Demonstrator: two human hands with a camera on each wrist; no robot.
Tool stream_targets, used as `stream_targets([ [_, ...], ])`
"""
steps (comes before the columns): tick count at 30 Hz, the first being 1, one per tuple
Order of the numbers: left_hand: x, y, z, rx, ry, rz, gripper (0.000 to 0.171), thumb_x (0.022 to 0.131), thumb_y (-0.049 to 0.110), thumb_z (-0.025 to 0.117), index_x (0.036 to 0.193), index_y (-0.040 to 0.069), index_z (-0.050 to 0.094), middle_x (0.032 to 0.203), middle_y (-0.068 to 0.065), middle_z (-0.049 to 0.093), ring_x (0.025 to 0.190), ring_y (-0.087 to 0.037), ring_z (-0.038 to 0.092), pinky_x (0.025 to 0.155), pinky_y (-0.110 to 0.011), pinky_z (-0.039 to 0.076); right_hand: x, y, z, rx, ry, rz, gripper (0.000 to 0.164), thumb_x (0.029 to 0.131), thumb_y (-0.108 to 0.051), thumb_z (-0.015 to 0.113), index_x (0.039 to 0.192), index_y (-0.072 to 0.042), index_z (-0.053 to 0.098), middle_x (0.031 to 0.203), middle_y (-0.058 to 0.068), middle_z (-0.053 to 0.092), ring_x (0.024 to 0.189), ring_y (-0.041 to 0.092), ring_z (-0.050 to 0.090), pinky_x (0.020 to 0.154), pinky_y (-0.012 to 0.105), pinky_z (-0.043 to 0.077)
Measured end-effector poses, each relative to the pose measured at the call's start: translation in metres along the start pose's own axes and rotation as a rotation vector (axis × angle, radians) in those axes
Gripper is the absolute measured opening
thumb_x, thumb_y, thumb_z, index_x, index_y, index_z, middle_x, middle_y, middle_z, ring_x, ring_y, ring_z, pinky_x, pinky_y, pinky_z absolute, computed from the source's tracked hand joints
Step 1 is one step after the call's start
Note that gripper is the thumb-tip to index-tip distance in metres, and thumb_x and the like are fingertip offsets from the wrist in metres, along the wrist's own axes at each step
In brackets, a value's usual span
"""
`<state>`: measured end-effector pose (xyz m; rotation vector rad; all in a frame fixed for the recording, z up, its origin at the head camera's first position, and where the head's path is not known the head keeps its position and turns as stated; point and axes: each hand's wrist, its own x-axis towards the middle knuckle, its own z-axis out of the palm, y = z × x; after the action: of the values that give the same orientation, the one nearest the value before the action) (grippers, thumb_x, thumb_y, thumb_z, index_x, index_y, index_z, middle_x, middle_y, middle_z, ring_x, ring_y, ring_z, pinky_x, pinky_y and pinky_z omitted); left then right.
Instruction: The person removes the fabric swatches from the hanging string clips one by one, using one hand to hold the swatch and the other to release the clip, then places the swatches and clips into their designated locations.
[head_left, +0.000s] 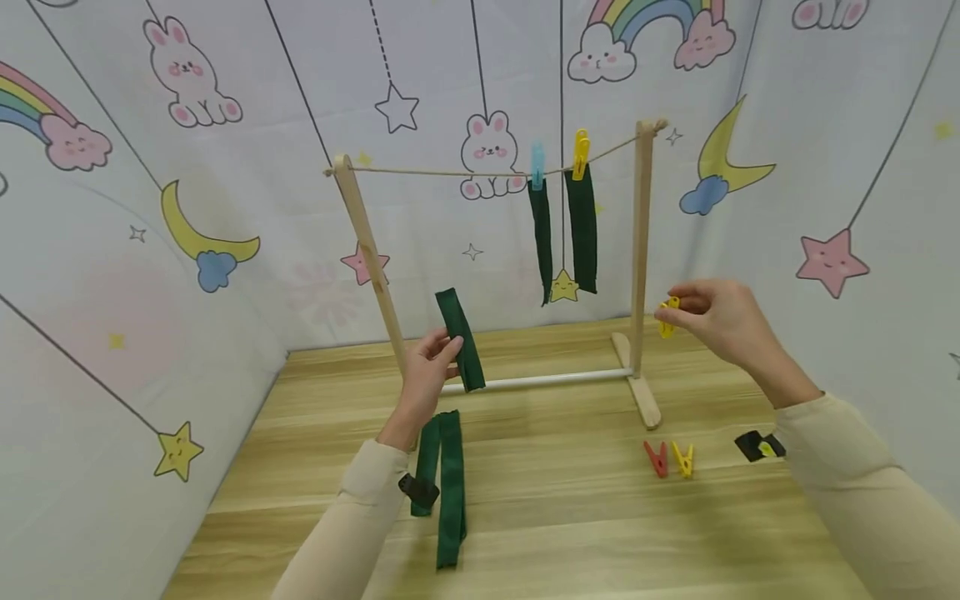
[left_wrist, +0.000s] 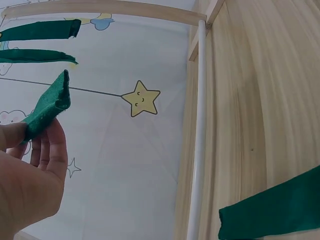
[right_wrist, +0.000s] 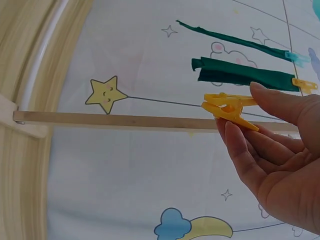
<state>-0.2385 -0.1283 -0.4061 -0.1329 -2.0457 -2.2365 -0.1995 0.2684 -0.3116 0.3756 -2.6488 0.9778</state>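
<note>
Hanging from a cord [head_left: 435, 173] strung between two wooden posts [head_left: 642, 250], two dark green fabric strips [head_left: 582, 229] are held by a light blue clothespin [head_left: 537, 166] and a yellow clothespin [head_left: 581, 155]. A third green strip [head_left: 467, 358] is pinched in the grip of the left hand [head_left: 426, 371] below the cord, while another yellow clothespin [right_wrist: 227, 109] is pinched between thumb and fingers in the grip of the right hand [head_left: 723, 321]. On the table [head_left: 562, 525], further green strips [head_left: 452, 492] are laid near the left forearm [head_left: 352, 517], and a red clothespin [head_left: 657, 461] is set just beside a third yellow clothespin [head_left: 684, 462].
</note>
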Motion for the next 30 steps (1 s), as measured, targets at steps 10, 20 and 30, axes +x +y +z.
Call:
stream_targets([
  [10, -0.013, -0.030, -0.003, -0.005, -0.020, -0.044, 0.035, 0.100, 0.008, 0.063, 0.131, -0.006, 0.059, 0.100, -0.007, 0.062, 0.079, -0.013, 0.065, 0.068, -0.027, 0.056, -0.027, 0.038, 0.012, -0.018, -0.042, 0.073, 0.045, 0.091, -0.028, 0.077, 0.117, 0.008, 0.069, 0.102, 0.023, 0.072, 0.089, 0.035, 0.070, 0.069, 0.039, 0.056],
  [20, -0.031, -0.059, -0.010, 0.103, -0.071, -0.155, 0.044, 0.099, 0.010, 0.064, 0.140, -0.002, 0.053, 0.112, -0.015, 0.062, 0.087, -0.016, 0.064, 0.071, -0.030, 0.057, -0.051, 0.074, 0.035, -0.040, -0.062, 0.116, 0.045, 0.089, -0.025, 0.079, 0.114, 0.012, 0.069, 0.098, 0.023, 0.071, 0.081, 0.034, 0.071, 0.056, 0.032, 0.053],
  [30, -0.040, -0.079, -0.016, 0.199, -0.093, -0.219, 0.045, 0.098, 0.008, 0.064, 0.141, -0.001, 0.053, 0.106, -0.013, 0.065, 0.083, -0.013, 0.065, 0.070, -0.034, 0.056, -0.073, 0.101, 0.053, -0.091, -0.147, 0.175, 0.046, 0.088, -0.030, 0.079, 0.106, 0.011, 0.071, 0.093, 0.019, 0.072, 0.080, 0.030, 0.069, 0.064, 0.041, 0.055],
])
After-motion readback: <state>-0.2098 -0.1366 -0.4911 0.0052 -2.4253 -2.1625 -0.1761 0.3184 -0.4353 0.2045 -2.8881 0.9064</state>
